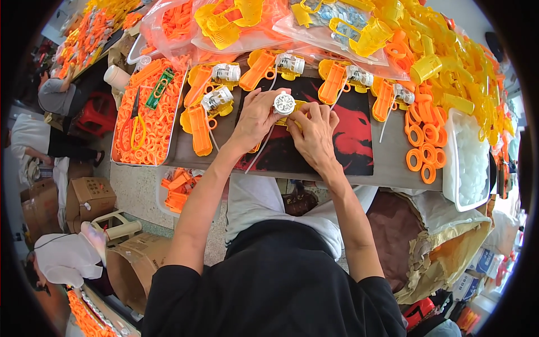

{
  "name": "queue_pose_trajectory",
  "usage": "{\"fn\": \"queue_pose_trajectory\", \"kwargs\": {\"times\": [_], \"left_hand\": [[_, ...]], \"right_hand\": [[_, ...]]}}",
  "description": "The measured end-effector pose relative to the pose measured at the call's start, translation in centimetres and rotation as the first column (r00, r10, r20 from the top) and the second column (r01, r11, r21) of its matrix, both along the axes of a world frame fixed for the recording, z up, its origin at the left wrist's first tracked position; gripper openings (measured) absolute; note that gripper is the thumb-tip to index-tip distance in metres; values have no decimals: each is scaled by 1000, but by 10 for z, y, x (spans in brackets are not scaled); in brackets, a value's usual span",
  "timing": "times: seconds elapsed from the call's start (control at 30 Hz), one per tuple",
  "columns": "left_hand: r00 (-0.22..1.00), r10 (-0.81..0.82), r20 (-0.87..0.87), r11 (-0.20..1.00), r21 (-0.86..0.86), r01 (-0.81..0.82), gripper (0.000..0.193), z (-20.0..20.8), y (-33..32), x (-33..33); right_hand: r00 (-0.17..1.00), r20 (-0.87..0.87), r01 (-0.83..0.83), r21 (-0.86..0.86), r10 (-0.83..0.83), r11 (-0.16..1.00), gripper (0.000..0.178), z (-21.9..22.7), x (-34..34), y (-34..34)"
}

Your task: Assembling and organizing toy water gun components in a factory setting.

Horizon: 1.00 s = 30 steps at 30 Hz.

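My left hand is closed around a white round cylinder with holes in its end face, over the dark mat with a red print. Close on its right, my right hand has its fingers bent and pinched at a yellow plastic toy-gun shell, mostly covered by the hands. A thin pale strip hangs down below the left hand. Around the mat lie several part-built toy guns, such as one at the left, each with orange, yellow and white pieces.
A tray of small orange parts holds yellow-handled pliers and a green piece. Orange rings and a white bin are at the right. Yellow shells are heaped behind. Another person sits at the far left.
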<state>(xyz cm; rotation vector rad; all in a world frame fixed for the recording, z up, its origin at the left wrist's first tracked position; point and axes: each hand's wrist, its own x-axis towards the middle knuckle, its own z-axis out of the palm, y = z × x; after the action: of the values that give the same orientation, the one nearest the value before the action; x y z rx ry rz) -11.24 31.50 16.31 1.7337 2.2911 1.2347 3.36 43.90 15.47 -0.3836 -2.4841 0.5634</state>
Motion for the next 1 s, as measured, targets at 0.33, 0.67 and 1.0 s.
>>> {"fn": "queue_pose_trajectory", "kwargs": {"times": [0.33, 0.67, 1.0], "left_hand": [[997, 61, 57, 993, 101, -66, 41, -3, 3, 4], [998, 61, -10, 997, 54, -60, 44, -8, 2, 0], [999, 40, -22, 998, 47, -39, 42, -3, 3, 3]], "right_hand": [[983, -4, 154, -520, -183, 840, 11, -10, -7, -3], [997, 74, -4, -227, 22, 974, 23, -2, 4, 2], [999, -18, 36, 12, -36, 999, 73, 9, 12, 14]]}}
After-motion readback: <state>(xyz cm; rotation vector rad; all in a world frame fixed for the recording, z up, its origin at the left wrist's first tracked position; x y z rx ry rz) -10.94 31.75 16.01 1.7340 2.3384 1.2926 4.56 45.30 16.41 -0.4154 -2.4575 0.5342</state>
